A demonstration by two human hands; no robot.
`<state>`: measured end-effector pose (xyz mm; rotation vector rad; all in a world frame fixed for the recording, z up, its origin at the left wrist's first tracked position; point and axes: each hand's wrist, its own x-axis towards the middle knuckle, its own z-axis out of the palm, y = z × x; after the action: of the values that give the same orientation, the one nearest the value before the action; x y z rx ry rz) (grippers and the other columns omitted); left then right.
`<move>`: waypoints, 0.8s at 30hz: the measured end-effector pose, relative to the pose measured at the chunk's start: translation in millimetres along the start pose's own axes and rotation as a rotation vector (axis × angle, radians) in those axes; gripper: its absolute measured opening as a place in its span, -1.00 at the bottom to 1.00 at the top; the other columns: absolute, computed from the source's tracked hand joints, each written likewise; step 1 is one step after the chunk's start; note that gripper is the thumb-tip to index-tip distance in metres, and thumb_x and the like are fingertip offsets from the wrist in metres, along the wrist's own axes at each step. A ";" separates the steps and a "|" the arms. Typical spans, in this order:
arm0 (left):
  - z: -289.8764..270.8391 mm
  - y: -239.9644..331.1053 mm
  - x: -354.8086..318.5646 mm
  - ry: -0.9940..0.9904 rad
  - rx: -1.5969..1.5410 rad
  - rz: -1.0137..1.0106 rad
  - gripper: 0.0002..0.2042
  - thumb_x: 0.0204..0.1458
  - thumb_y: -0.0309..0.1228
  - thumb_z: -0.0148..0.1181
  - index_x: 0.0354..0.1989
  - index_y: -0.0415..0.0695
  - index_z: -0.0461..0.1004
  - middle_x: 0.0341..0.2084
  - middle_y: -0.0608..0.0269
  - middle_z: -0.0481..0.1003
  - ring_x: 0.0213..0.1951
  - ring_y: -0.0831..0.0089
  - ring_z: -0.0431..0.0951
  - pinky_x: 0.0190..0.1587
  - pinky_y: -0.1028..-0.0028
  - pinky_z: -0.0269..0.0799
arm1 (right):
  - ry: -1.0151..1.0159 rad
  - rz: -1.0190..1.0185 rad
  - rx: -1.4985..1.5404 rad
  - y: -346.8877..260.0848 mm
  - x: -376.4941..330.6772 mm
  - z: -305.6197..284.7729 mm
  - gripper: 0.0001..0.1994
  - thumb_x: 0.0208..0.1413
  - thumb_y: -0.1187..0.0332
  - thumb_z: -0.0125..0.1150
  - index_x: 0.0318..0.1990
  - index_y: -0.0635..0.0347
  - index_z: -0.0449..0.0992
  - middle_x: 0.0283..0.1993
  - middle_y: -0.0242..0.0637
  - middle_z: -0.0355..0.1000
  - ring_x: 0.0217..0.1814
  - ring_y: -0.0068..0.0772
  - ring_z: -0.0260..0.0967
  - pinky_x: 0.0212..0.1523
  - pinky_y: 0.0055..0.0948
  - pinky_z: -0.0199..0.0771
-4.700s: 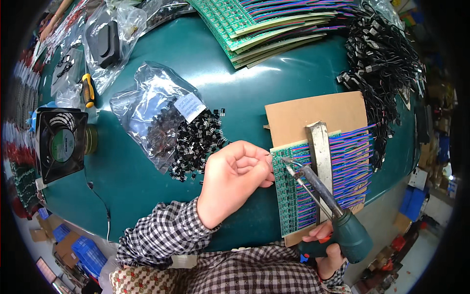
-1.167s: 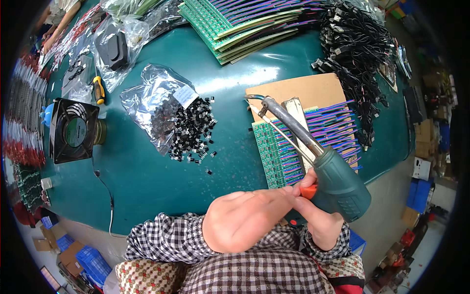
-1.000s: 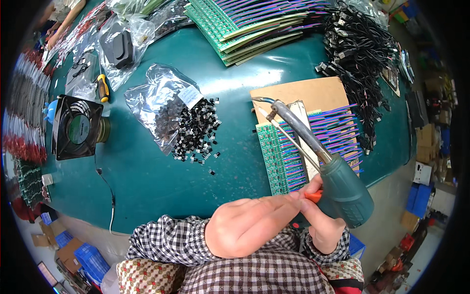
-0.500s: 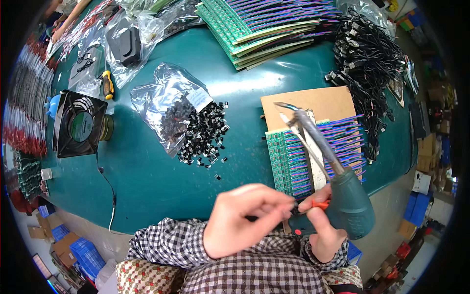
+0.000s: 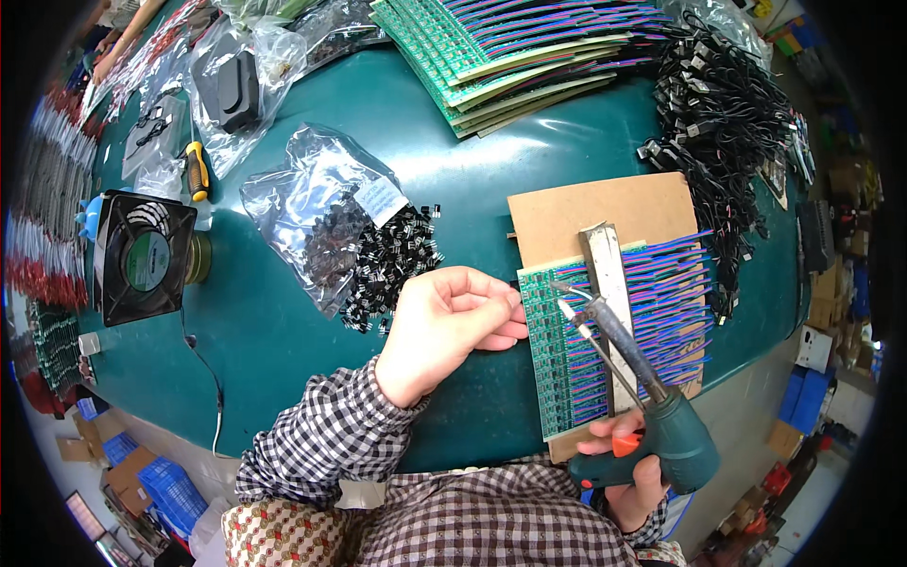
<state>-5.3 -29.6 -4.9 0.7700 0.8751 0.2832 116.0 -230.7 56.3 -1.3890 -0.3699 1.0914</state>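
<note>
Left hand (image 5: 444, 326) curled at frame centre, fingertips seemingly pinching something small against the green circuit board's (image 5: 567, 354) left edge; right hand (image 5: 628, 472) lower right gripping a teal soldering gun (image 5: 652, 416), tip angled up-left over that board.

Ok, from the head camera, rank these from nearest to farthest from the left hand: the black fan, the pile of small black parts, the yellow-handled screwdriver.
From the left hand:
1. Pile of small black parts, just above it, nearly touching.
2. Black fan, far off to the left.
3. Yellow-handled screwdriver, up and left, slightly farther than the fan.
</note>
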 end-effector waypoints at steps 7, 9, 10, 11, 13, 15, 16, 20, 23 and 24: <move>-2.2 1.6 3.1 -0.021 -0.014 -0.033 -0.81 -0.01 -0.46 0.06 -0.33 -0.39 0.37 -0.44 0.03 0.48 -0.41 0.40 0.54 -0.39 0.59 0.49 | 0.129 -0.109 -0.122 22.4 -13.7 -7.7 -0.44 -0.01 0.14 0.07 0.00 0.42 0.12 -0.24 -0.11 0.25 -0.15 -0.19 0.32 -0.23 -0.29 0.51; -3.4 2.1 4.0 -0.030 -0.007 -0.038 -0.81 -0.01 -0.47 0.05 -0.33 -0.39 0.36 -0.44 0.03 0.48 -0.41 0.39 0.54 -0.38 0.59 0.50 | 0.137 -0.070 -0.134 22.3 -15.0 -7.1 -0.46 -0.01 0.15 0.07 -0.02 0.44 0.15 -0.27 -0.10 0.27 -0.17 -0.19 0.33 -0.25 -0.31 0.51; -3.9 2.5 4.3 -0.038 0.002 -0.041 -0.81 -0.01 -0.47 0.05 -0.33 -0.39 0.36 -0.44 0.03 0.48 -0.41 0.39 0.54 -0.38 0.58 0.50 | 0.138 -0.068 -0.135 23.0 -14.6 -5.5 -0.46 -0.01 0.15 0.07 -0.02 0.44 0.15 -0.27 -0.10 0.27 -0.17 -0.19 0.33 -0.25 -0.31 0.51; -4.5 2.7 4.4 -0.038 0.001 -0.043 -0.81 -0.01 -0.47 0.05 -0.33 -0.39 0.36 -0.44 0.03 0.48 -0.41 0.39 0.54 -0.38 0.58 0.50 | 0.146 -0.079 -0.133 23.9 -13.6 -2.5 -0.47 -0.01 0.15 0.07 -0.04 0.46 0.16 -0.28 -0.11 0.27 -0.19 -0.20 0.33 -0.25 -0.32 0.51; -5.3 3.3 4.9 -0.059 -0.016 -0.055 -0.82 -0.01 -0.48 0.05 -0.32 -0.39 0.36 -0.44 0.04 0.48 -0.40 0.38 0.54 -0.37 0.58 0.50 | 0.154 -0.088 -0.133 25.2 -12.9 -0.2 -0.48 -0.02 0.16 0.08 -0.06 0.47 0.17 -0.30 -0.11 0.27 -0.20 -0.20 0.34 -0.26 -0.33 0.51; -4.7 5.1 5.0 -0.054 -0.033 -0.061 -0.83 -0.03 -0.50 0.05 -0.35 -0.40 0.37 -0.45 0.04 0.48 -0.41 0.39 0.54 -0.37 0.56 0.50 | 0.175 -0.087 -0.120 26.4 -13.0 0.2 -0.48 -0.03 0.17 0.08 -0.08 0.49 0.18 -0.32 -0.11 0.28 -0.22 -0.20 0.34 -0.26 -0.33 0.51; -4.6 5.6 5.0 -0.049 -0.048 -0.065 -0.84 -0.04 -0.51 0.06 -0.37 -0.42 0.38 -0.46 0.05 0.47 -0.42 0.40 0.53 -0.36 0.55 0.50 | 0.175 -0.086 -0.120 26.3 -13.2 -0.8 -0.48 -0.03 0.17 0.08 -0.08 0.49 0.18 -0.32 -0.11 0.28 -0.22 -0.20 0.34 -0.26 -0.33 0.51; -5.0 4.6 5.5 -0.049 -0.044 -0.059 -0.83 -0.04 -0.51 0.06 -0.38 -0.42 0.37 -0.47 0.05 0.47 -0.42 0.40 0.53 -0.36 0.56 0.50 | 0.152 -0.077 -0.148 25.0 -12.3 -0.1 -0.49 -0.04 0.19 0.09 -0.09 0.49 0.18 -0.32 -0.11 0.27 -0.25 -0.23 0.33 -0.28 -0.32 0.51; -5.2 3.2 6.9 -0.060 -0.012 -0.056 -0.84 -0.02 -0.50 0.05 -0.35 -0.38 0.37 -0.45 0.04 0.47 -0.40 0.38 0.54 -0.37 0.57 0.50 | 0.175 -0.091 -0.153 23.7 -9.9 5.7 -0.50 -0.05 0.20 0.11 -0.10 0.49 0.18 -0.33 -0.12 0.26 -0.27 -0.26 0.32 -0.29 -0.31 0.51; -5.3 3.1 7.4 -0.062 -0.014 -0.056 -0.84 -0.02 -0.50 0.05 -0.35 -0.38 0.37 -0.45 0.05 0.47 -0.40 0.38 0.54 -0.37 0.57 0.50 | 0.185 -0.082 -0.142 23.5 -9.6 6.5 -0.51 -0.05 0.21 0.11 -0.11 0.48 0.18 -0.34 -0.12 0.26 -0.28 -0.27 0.32 -0.29 -0.30 0.51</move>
<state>-4.6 -21.0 -9.1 0.7360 0.8342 0.2146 97.0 -238.6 40.1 -1.5731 -0.3716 0.8752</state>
